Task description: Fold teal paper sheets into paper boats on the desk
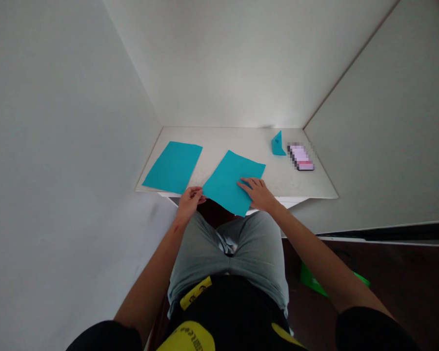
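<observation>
A blue sheet of paper lies at an angle in front of me, its near corner sticking out past the table's front edge. My left hand pinches the left corner of this sheet between thumb and fingers. Across its right side rests my right hand, fingers stretched out and apart on the paper. Just left of it, a second blue sheet lies flat on the table, close to my left hand and apart from the first.
The white table is shallow, with walls at its back and both sides. Towards the back right stands a small folded blue paper piece, beside a phone with a blurred screen. A green object lies on the dark floor at right.
</observation>
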Motion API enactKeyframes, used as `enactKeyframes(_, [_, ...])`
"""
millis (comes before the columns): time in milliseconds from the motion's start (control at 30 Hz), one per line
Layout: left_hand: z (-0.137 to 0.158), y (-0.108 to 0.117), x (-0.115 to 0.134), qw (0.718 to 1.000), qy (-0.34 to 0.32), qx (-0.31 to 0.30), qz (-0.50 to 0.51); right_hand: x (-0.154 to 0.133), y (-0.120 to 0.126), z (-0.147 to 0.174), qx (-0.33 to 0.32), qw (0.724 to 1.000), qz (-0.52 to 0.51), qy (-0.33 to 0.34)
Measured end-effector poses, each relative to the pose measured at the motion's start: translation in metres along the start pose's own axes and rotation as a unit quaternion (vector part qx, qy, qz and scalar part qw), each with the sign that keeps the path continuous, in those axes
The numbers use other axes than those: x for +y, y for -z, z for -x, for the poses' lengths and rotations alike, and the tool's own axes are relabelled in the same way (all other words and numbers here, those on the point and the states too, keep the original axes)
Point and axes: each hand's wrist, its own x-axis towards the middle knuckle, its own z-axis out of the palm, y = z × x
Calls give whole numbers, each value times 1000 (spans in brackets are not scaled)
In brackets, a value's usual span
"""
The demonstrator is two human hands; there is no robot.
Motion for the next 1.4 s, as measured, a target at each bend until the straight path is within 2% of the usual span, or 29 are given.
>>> enactKeyframes(67, [4, 6, 1, 1000, -14, 5, 17, 0, 1, 5, -6, 1000, -16, 2])
enactKeyframes(167, [7, 10, 1, 997, -69, 17, 17, 6, 5, 10, -4, 997, -69, 30])
enactKeyframes(267, [8, 10, 2, 987, -140, 2, -78, 15, 6, 11, 17, 988, -148, 47])
enactKeyframes(367, [8, 9, 4, 955, -211, -61, -201, 21, 6, 11, 57, 971, -230, 20])
enactKeyframes(467, [5, 5, 8, 900, -264, -140, -318, 22, 7, 13, 60, 957, -285, -10])
enactKeyframes(533, [0, -1, 12, 877, -261, -167, -367, 22, 9, 15, 53, 944, -325, -13])
enactKeyframes(633, [-16, -15, 16, 886, -230, -172, -363, 22, 12, 16, 86, 923, -374, -40])
enactKeyframes(700, [-30, -26, 18, 897, -217, -150, -355, 24, 11, 14, 127, 916, -371, -82])
enactKeyframes(800, [-45, -39, 19, 911, -191, -83, -357, 27, 2, 4, 180, 902, -357, -163])
enactKeyframes(867, [-48, -45, 20, 911, -188, -45, -364, 29, -5, -2, 208, 895, -343, -194])
enactKeyframes(967, [-43, -55, 21, 883, -231, -7, -408, 26, -10, -8, 250, 909, -269, -199])
enactKeyframes(1033, [-36, -63, 22, 859, -260, -1, -441, 19, -7, -9, 268, 923, -190, -200])
enactKeyframes(1133, [-29, -78, 20, 836, -295, -63, -459, 3, 0, -13, 230, 954, -95, -169])
enactKeyframes(1200, [-30, -90, 17, 833, -312, -104, -445, -8, 0, -18, 171, 976, -68, -116])
enactKeyframes(1267, [-36, -99, 12, 839, -312, -115, -431, -16, -5, -24, 121, 988, -59, -78])
enactKeyframes(1400, [-55, -102, 4, 858, -282, -108, -415, -18, -19, -29, 82, 993, -49, -70])
